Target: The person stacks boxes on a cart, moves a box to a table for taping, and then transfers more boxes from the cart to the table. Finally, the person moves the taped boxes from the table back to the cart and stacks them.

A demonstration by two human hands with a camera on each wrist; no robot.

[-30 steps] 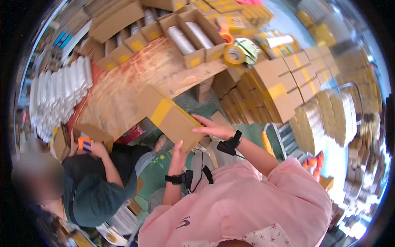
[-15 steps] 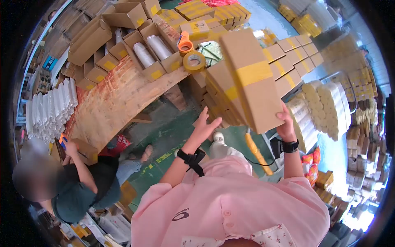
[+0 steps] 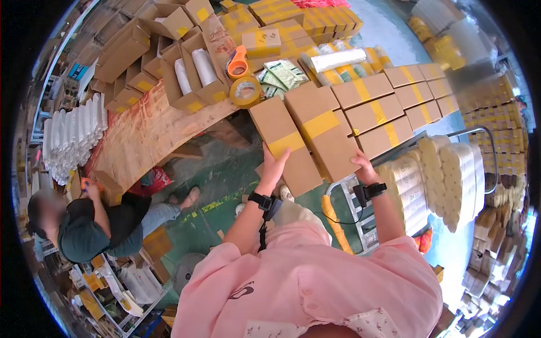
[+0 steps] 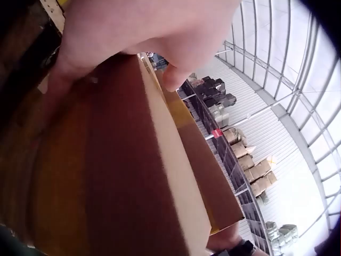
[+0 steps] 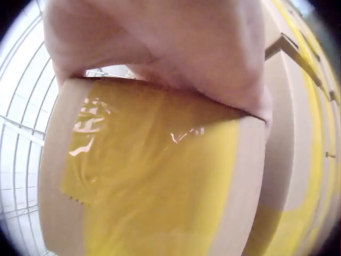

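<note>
Right carton (image 3: 322,127): twelve o'clock ahead, carton stack (image 3: 372,115) at its two.
Right hand (image 3: 367,170): clamped on its near end, five o'clock.
Left hand (image 3: 273,170): touching left carton (image 3: 285,141), eleven o'clock; cannot tell if gripping.
Handling: probably stiff, moderately heavy; tape (image 5: 160,160) likely slick.
Hold: bare edges, both ends.

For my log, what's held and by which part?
Left hand: yellow-taped brown rectangular cardboard box, by its long side; right hand: neighbouring yellow-taped brown cardboard box, by its near end.
</note>
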